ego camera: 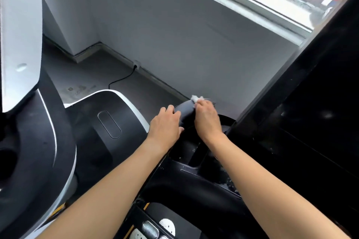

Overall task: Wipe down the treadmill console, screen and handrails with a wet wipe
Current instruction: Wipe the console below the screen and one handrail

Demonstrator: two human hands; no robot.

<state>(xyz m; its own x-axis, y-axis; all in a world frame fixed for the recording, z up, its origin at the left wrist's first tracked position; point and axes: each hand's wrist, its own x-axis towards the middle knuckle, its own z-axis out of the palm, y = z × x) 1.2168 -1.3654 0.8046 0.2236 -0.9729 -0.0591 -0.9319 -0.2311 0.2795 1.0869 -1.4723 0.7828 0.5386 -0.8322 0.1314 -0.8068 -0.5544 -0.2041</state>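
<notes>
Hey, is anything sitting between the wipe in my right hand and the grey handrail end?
Nothing visible does. The right hand pinches the white wipe right against the tip of the grey handrail. The left hand holds the same rail just beside it, not under the wipe.

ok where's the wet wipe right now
In the head view, just right of centre: the wet wipe is bunched in the right hand against the far end of the grey handrail, which the left hand grips alongside.

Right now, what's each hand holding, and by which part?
The right hand pinches the wet wipe, bunched, against the handrail end; the left hand grips that end.
</notes>
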